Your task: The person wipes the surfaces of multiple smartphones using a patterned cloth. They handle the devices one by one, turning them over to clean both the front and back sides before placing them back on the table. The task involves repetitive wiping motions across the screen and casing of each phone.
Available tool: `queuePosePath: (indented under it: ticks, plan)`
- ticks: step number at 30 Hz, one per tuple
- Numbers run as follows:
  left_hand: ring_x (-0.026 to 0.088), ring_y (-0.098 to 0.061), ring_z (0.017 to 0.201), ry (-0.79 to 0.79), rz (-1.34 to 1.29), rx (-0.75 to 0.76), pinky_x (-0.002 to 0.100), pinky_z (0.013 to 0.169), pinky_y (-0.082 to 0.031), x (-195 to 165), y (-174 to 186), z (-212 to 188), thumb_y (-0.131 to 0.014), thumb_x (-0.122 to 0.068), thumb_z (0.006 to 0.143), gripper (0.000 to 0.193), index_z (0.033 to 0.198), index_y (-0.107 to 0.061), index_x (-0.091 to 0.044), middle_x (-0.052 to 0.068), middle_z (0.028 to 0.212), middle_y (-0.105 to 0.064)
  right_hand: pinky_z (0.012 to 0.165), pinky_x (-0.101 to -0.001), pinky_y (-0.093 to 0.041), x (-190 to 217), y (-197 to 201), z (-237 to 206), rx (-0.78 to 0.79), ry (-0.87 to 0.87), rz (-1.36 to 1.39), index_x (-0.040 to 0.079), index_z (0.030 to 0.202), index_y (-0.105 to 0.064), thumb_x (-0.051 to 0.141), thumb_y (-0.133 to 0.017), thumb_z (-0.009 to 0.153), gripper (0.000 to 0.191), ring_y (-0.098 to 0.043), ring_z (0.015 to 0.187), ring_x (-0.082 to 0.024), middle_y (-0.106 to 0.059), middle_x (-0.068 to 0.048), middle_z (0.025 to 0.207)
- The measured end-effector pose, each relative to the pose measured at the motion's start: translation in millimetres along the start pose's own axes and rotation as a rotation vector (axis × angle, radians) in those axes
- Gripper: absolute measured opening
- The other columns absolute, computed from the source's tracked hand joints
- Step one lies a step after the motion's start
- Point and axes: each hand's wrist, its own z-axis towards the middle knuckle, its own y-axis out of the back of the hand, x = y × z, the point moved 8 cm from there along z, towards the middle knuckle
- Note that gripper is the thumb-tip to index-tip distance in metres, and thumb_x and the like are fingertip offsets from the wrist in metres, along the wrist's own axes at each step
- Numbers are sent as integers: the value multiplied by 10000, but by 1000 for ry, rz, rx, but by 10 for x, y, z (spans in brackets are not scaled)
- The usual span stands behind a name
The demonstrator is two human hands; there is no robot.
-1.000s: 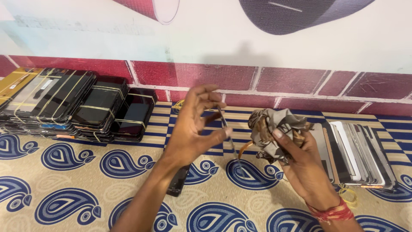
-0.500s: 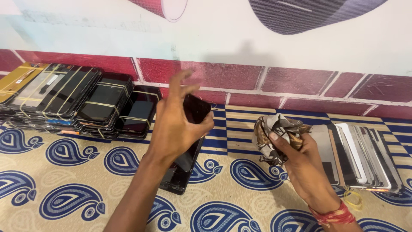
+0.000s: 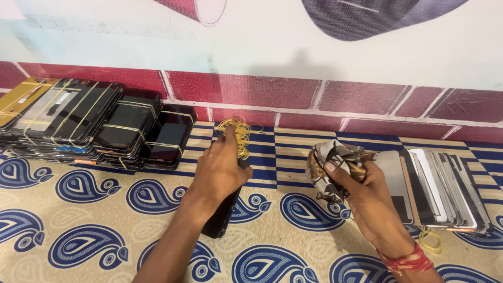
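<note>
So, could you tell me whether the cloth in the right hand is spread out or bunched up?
Bunched up: the cloth is crumpled into a wad, gripped by the right hand.

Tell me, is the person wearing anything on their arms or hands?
Both arms are bare, with no sleeves or gloves. The right hand has red thread bands wound around its wrist. The left hand shows no ring, watch or band.

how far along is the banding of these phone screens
Done: banded bundles stacked at left. In hand: left hand reaches into the rubber band pile over a dark panel; right hand grips a crumpled cloth. Left: loose panels at right, unbanded.
</note>
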Motion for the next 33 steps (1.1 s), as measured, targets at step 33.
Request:
queuePosePath:
  ticks: [33]
  plan:
    - [397,-573,1154,-539,164,-141,530,971,-436,-848,-685,-275,-845,-283,716,551,1114,-679,59,254,1169,-619,702,-277,-541,291,449,203,-161,117,-308,-1,1112,-714,41,-729,878,238,-690,832,-124,-772,-72,970]
